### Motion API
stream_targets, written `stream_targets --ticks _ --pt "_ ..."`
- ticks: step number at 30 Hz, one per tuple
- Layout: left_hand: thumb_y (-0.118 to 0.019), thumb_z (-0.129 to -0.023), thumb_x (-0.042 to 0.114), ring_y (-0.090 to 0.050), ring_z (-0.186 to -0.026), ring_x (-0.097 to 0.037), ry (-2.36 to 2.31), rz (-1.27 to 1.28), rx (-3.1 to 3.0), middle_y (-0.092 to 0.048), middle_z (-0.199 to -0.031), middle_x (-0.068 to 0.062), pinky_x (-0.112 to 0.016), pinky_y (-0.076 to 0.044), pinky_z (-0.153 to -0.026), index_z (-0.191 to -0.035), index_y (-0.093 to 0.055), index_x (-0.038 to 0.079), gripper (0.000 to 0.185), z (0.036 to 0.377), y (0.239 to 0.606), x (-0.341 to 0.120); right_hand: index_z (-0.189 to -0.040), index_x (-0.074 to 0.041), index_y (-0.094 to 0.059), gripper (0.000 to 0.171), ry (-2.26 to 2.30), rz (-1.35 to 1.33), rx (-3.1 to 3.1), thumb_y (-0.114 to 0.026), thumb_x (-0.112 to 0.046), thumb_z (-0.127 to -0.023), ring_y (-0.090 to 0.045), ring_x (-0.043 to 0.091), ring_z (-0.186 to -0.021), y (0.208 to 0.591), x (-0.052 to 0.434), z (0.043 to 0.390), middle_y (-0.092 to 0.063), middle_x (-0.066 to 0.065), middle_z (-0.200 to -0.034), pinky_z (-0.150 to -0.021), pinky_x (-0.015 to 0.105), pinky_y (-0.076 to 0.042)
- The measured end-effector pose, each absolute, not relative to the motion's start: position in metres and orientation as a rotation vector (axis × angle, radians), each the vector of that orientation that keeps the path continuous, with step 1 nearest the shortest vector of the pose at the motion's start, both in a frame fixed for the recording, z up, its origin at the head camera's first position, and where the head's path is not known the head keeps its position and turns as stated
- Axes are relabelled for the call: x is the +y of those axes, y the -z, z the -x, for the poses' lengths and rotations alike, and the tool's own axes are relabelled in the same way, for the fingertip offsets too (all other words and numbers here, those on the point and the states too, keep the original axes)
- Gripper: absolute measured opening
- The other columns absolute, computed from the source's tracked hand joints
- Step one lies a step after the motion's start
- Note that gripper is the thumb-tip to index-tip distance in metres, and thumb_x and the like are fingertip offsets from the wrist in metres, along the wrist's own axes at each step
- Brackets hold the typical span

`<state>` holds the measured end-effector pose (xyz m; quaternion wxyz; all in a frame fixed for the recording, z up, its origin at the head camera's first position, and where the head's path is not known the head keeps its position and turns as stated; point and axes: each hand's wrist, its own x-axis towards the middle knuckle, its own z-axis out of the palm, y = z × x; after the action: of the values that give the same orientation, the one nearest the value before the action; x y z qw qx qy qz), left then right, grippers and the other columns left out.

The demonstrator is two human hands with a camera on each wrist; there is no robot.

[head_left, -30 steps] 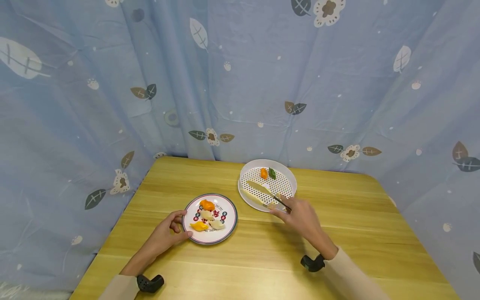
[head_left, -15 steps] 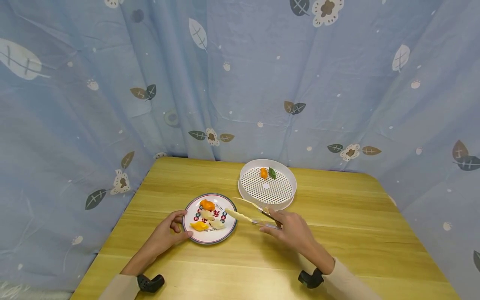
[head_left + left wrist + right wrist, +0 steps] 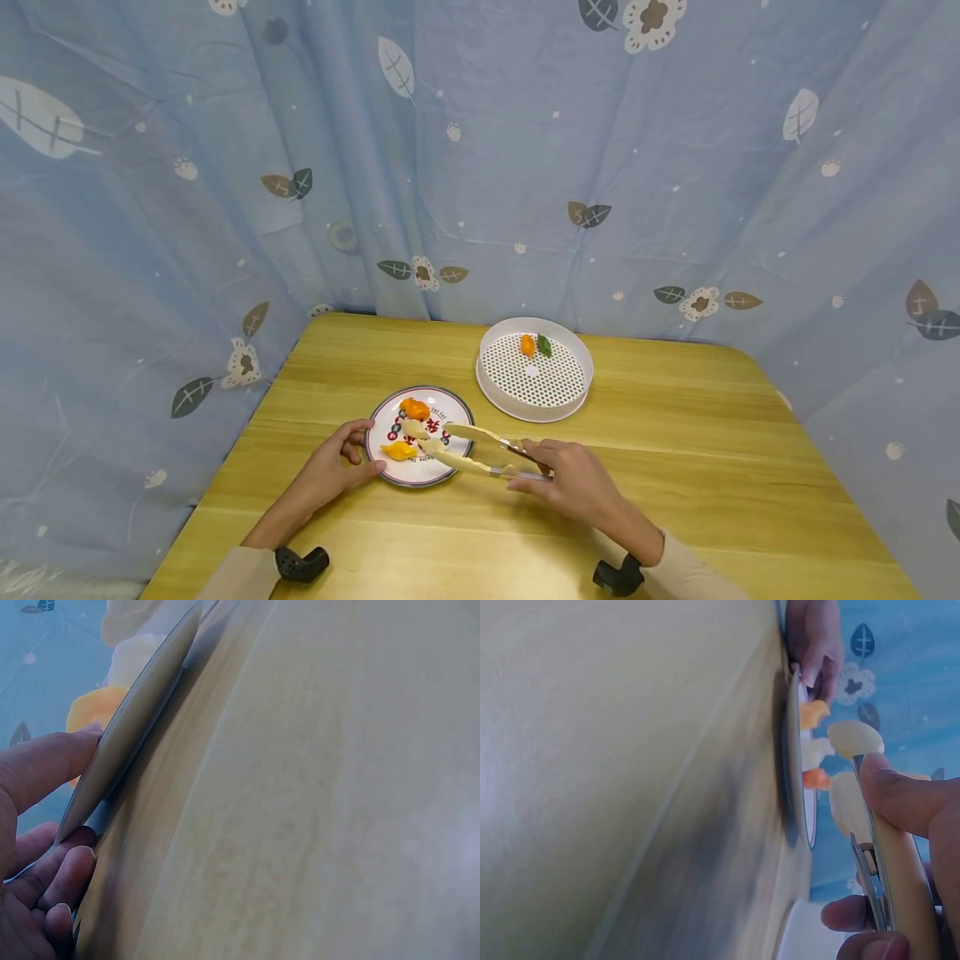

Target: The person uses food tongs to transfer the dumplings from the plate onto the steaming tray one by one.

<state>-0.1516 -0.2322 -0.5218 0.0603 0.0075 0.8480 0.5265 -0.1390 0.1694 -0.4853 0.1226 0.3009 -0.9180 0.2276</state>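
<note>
A patterned plate (image 3: pixel 459 417) sits on the wooden table (image 3: pixel 675 467) and carries an orange dumpling (image 3: pixel 414 408), a white dumpling (image 3: pixel 412 428) and a yellow dumpling (image 3: pixel 397 452). My left hand (image 3: pixel 347 457) grips the plate's left rim (image 3: pixel 142 705), thumb on top and fingers beneath. My right hand (image 3: pixel 542 467) holds cream tongs (image 3: pixel 480 450) by the handle. The tongs' arms are spread, with their tips (image 3: pixel 855 739) over the plate's right side near the white dumplings. Nothing visibly sits between the tips.
A white perforated steamer tray (image 3: pixel 570 396) stands behind the plate to the right, holding an orange piece (image 3: pixel 528 345) and a green piece (image 3: pixel 544 346). Blue leaf-patterned cloth (image 3: pixel 480 167) hangs close behind and beside the table.
My right hand has carried the tongs from the steamer tray leftward and toward me, until their tips are over the plate. The left hand has stayed on the plate's rim.
</note>
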Motion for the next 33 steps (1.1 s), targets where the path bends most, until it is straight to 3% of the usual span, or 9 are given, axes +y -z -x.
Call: stream_targets --ticks 9,20,33 --pt "-0.088 -0.084 0.03 -0.049 -0.093 -0.022 -1.594 -0.043 2.571 -0.056 -0.121 -0.01 -0.028 -0.042 -0.078 -0.146 -0.05 0.012 0.075 0.1512 0.5249 -0.2326 -0.128 -0.02 -0.075 0.061 -0.567 -0.888 -2.683 -0.074 -0.063 -0.085 -0.031 -0.002 -0.055 0.4903 0.1635 0.1382 -0.04 -0.017 -0.065 -0.051 0.02 -0.031" --pt "-0.087 -0.085 0.03 -0.049 -0.094 -0.022 -1.583 -0.034 2.566 -0.056 -0.122 -0.01 -0.029 -0.042 -0.077 -0.147 -0.05 0.011 0.075 0.1501 0.5237 -0.2329 -0.12 -0.022 -0.079 0.049 -0.522 -0.881 -2.659 -0.074 -0.058 -0.087 -0.032 -0.003 -0.054 0.4929 0.1614 0.1392 -0.044 -0.021 -0.066 -0.05 0.02 -0.033" --pt "-0.087 -0.084 0.033 -0.049 -0.094 -0.022 -1.58 -0.046 2.58 -0.056 -0.122 -0.009 -0.029 -0.042 -0.078 -0.147 -0.05 0.012 0.076 0.1502 0.5236 -0.2334 -0.117 -0.021 -0.08 0.045 -0.545 -0.892 -2.545 -0.078 -0.054 -0.085 -0.027 -0.005 -0.055 0.4939 0.1645 0.1386 -0.035 -0.02 -0.065 -0.048 0.016 -0.028"
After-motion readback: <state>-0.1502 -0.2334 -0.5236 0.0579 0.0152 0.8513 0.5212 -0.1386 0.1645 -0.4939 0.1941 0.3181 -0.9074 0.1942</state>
